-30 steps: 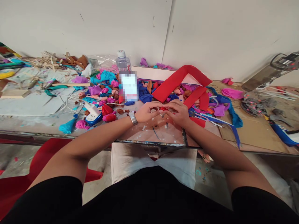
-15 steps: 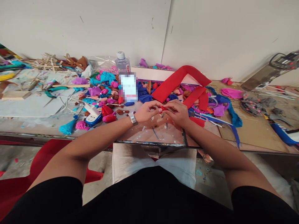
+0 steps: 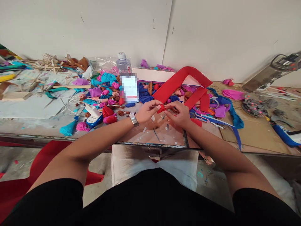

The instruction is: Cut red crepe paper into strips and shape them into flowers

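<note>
A small folded piece of red fabric (image 3: pixel 161 109) is pinched between my two hands above the near part of the table. My left hand (image 3: pixel 148 112), with a watch (image 3: pixel 133 119) on its wrist, grips it from the left between thumb and fingers. From the right, my right hand (image 3: pixel 178 114) has its thumb and fingertips closed at the fabric's other side. Just beyond the hands, a long red fabric strip (image 3: pixel 174 83) lies bent over a heap of coloured fabric bits. Scissors (image 3: pixel 199 117) rest to the right of my right hand.
A water bottle (image 3: pixel 123 63) stands at the back behind a lit phone (image 3: pixel 129 89). Left of my hands are fabric rosettes (image 3: pixel 82 126), a blue-and-white power socket (image 3: pixel 94 120) and green-handled pliers (image 3: pixel 56 92). Cardboard (image 3: pixel 256 130) lies on the right. The table's front edge (image 3: pixel 150 144) is close.
The red fabric between my fingers shows more now and sits slightly further left. My fingers have shifted on it, and my hands are a little further apart.
</note>
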`<state>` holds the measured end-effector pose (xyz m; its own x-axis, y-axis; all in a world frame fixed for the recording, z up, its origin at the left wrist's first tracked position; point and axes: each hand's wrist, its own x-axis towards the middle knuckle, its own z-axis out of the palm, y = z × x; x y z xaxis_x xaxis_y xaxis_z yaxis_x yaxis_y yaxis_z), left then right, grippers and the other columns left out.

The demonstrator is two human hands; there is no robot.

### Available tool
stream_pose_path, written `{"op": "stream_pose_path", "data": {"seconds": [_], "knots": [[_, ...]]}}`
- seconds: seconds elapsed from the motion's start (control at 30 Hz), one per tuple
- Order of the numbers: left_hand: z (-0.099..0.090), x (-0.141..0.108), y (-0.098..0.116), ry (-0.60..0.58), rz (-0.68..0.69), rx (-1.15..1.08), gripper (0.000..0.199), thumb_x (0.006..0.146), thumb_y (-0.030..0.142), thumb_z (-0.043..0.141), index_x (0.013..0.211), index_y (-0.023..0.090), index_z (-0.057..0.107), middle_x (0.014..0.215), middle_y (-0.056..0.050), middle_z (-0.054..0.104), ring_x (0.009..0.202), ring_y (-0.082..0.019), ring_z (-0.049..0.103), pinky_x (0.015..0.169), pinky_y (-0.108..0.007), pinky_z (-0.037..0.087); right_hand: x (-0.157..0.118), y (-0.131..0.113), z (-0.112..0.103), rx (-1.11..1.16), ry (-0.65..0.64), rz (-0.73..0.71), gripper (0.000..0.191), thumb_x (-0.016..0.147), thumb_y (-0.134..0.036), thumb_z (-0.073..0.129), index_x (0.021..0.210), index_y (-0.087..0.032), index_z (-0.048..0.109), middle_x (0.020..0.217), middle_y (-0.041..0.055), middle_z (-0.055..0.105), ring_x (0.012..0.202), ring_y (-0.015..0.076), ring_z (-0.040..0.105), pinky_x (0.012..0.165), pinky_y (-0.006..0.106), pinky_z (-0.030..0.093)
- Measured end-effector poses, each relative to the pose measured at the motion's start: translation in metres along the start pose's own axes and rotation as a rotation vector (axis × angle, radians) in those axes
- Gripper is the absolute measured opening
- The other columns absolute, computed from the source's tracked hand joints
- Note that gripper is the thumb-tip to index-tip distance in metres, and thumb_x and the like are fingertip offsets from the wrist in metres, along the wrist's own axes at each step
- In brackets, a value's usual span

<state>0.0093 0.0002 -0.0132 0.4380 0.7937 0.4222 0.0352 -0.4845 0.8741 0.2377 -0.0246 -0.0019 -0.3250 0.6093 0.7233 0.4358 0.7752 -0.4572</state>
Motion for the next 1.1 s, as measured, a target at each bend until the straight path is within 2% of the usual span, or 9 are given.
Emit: {"op": "stream_pose_path", "data": {"seconds": [0.13,0.23,0.43,0.63,0.73,0.9,0.97,1.1], "knots": [[-0.001,0.0,0.002,0.024,0.002,0.026,0.054,0.098,0.068,0.061,0.108,0.017,0.072,0.103,-0.009,0.074,0.091,-0.017,0.065,0.086,-0.032,0.053,0.0,0.0,-0.001,-0.001,-0.059,0.052,0.033,0.096,-0.054,0.072,0.109,-0.023,0.072,0.1,0.0076,0.079,0.09,0.0239,0.073,0.08,0.038,0.059],[-0.001,0.0,0.003,0.039,-0.011,0.034,0.052,0.098,0.068,0.061,0.106,0.017,0.071,0.101,-0.008,0.074,0.088,-0.017,0.064,0.085,-0.032,0.052,0.001,0.0,-0.001,-0.029,-0.064,0.037,0.036,0.094,-0.056,0.075,0.107,-0.023,0.072,0.099,0.0081,0.078,0.091,0.0253,0.072,0.081,0.04,0.058],[0.002,-0.001,0.0,0.049,-0.032,0.057,0.053,0.097,0.069,0.06,0.104,0.017,0.069,0.098,-0.007,0.072,0.086,-0.017,0.063,0.079,-0.031,0.052,0.004,0.003,-0.002,-0.14,-0.122,-0.011,0.025,0.103,-0.048,0.064,0.104,-0.025,0.076,0.103,0.0083,0.083,0.098,0.0279,0.075,0.092,0.046,0.056],[0.0,0.001,-0.001,0.115,-0.058,0.122,0.055,0.097,0.07,0.059,0.098,0.016,0.07,0.093,-0.005,0.071,0.081,-0.016,0.061,0.079,-0.03,0.05,0.004,0.009,-0.004,-0.27,-0.131,0.004,0.022,0.104,-0.04,0.064,0.111,-0.023,0.077,0.111,0.0089,0.083,0.104,0.0297,0.074,0.095,0.047,0.053],[0.0,0.001,-0.003,0.109,-0.095,0.122,0.055,0.096,0.069,0.061,0.097,0.016,0.071,0.089,-0.005,0.071,0.078,-0.015,0.059,0.074,-0.03,0.048,0.003,0.012,-0.003,-0.302,-0.134,-0.01,0.021,0.106,-0.034,0.061,0.112,-0.022,0.078,0.112,0.0093,0.083,0.105,0.0292,0.075,0.096,0.047,0.054],[0.003,-0.001,-0.004,0.085,-0.122,0.091,0.056,0.094,0.07,0.064,0.102,0.016,0.074,0.096,-0.007,0.075,0.083,-0.017,0.064,0.078,-0.031,0.049,0.001,0.008,-0.002,-0.304,-0.145,-0.029,0.026,0.108,-0.028,0.054,0.115,-0.023,0.078,0.113,0.0095,0.083,0.105,0.0283,0.075,0.093,0.046,0.058],[0.003,0.0,-0.004,0.089,-0.125,0.073,0.057,0.093,0.071,0.065,0.101,0.015,0.074,0.094,-0.006,0.074,0.081,-0.016,0.062,0.076,-0.03,0.049,0.001,0.005,-0.002,-0.293,-0.143,-0.038,0.026,0.108,-0.031,0.055,0.117,-0.023,0.077,0.112,0.0099,0.083,0.104,0.028,0.075,0.093,0.045,0.059],[0.002,0.002,-0.004,0.103,-0.158,-0.011,0.058,0.089,0.073,0.068,0.093,0.015,0.072,0.083,-0.003,0.069,0.072,-0.013,0.056,0.069,-0.028,0.046,-0.001,0.0,-0.003,-0.314,-0.18,-0.074,0.033,0.1,-0.045,0.071,0.124,-0.023,0.075,0.119,0.0124,0.081,0.11,0.0317,0.075,0.098,0.048,0.06]]}}
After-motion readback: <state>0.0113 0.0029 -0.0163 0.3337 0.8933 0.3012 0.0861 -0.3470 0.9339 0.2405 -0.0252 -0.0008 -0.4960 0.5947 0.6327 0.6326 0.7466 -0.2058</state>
